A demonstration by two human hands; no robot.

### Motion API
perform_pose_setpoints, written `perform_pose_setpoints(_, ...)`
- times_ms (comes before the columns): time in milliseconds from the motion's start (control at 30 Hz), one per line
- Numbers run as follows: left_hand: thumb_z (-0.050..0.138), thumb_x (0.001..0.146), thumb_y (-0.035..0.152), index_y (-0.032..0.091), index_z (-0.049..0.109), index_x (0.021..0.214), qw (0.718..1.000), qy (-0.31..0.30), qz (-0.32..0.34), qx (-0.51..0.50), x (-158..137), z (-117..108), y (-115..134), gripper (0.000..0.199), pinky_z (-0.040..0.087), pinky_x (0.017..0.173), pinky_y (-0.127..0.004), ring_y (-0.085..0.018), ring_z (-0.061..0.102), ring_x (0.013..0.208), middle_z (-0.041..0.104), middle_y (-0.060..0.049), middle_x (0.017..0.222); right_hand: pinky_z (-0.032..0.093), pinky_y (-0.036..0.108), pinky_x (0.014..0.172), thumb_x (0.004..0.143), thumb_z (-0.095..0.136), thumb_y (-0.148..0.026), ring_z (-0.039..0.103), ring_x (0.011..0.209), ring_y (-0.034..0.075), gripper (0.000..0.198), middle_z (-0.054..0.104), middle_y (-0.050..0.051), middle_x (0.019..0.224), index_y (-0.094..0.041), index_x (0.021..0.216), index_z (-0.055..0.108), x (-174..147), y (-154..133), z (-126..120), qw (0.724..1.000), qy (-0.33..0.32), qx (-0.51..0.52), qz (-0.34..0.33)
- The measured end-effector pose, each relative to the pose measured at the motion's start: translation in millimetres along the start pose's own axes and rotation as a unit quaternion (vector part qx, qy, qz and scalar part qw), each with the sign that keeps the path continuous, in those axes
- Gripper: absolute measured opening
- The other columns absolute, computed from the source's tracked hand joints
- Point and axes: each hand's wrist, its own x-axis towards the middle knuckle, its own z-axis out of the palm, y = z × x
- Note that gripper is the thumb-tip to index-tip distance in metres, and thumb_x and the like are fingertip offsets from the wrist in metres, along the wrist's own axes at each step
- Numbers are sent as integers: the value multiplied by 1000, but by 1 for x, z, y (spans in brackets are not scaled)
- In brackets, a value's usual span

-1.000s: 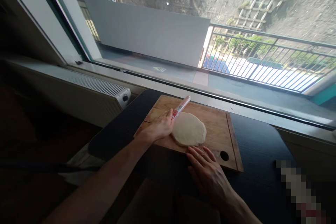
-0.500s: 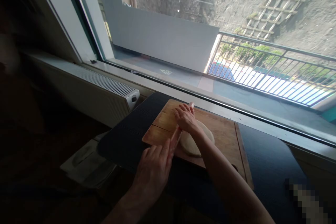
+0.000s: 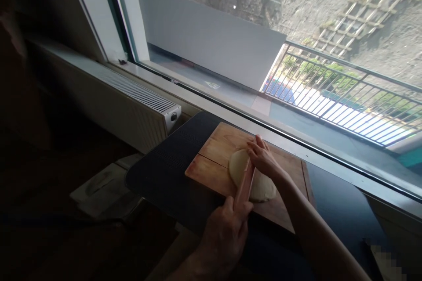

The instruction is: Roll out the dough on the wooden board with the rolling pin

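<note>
A flattened, pale round of dough (image 3: 264, 189) lies on a wooden cutting board (image 3: 211, 169). Across its middle rests a rolling pin (image 3: 245, 184), slanting from near me up toward the window. My left hand (image 3: 227, 228) is closed around the pin's near end, just off the board's front edge. At the far end, my right hand (image 3: 263, 156) has its fingers curled over the pin, hiding part of it. Dough shows on both sides of the pin.
The board lies on a dark table (image 3: 161, 167) with rounded corners, against a window sill (image 3: 227, 127). Left of the table stands a white radiator (image 3: 141, 109). A pale, flat-topped object (image 3: 102, 189) sits lower at the left. Outside the window is a railing (image 3: 343, 92).
Both hands and the rolling pin have moved right, from the dough's left edge onto its middle. My fingers, flatter before, now curl around the pin. The view has shifted slightly.
</note>
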Motion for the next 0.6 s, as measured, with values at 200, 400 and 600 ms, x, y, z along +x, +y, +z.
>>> perform_pose_setpoints(200, 30, 92, 20, 27, 46, 117, 992, 9, -45, -118, -12, -20, -6, 31, 48, 75, -26, -14, 57, 81, 58, -2, 93, 15, 52, 108, 90, 38, -39, 9, 138, 30, 38, 31, 3, 146, -27, 122, 56, 62, -64, 16, 999, -30, -35, -16)
perform_pose_setpoints(400, 39, 87, 22, 31, 45, 125, 998, -23, -7, 55, -7, -9, 1, 40, 50, 72, -32, -17, 58, 80, 54, -6, 101, 20, 51, 107, 93, 27, -41, 11, 139, 28, 40, 33, -2, 145, -31, 117, 59, 35, -34, 7, 999, -26, -28, -12)
perform_pose_setpoints(600, 43, 85, 22, 32, 53, 117, 994, -9, 25, 104, -5, -7, -5, 35, 51, 72, -34, -17, 58, 78, 51, -8, 105, 24, 48, 108, 94, 25, -39, 15, 139, 24, 43, 36, 2, 144, -26, 126, 52, -20, 34, -3, 993, 96, -67, -33)
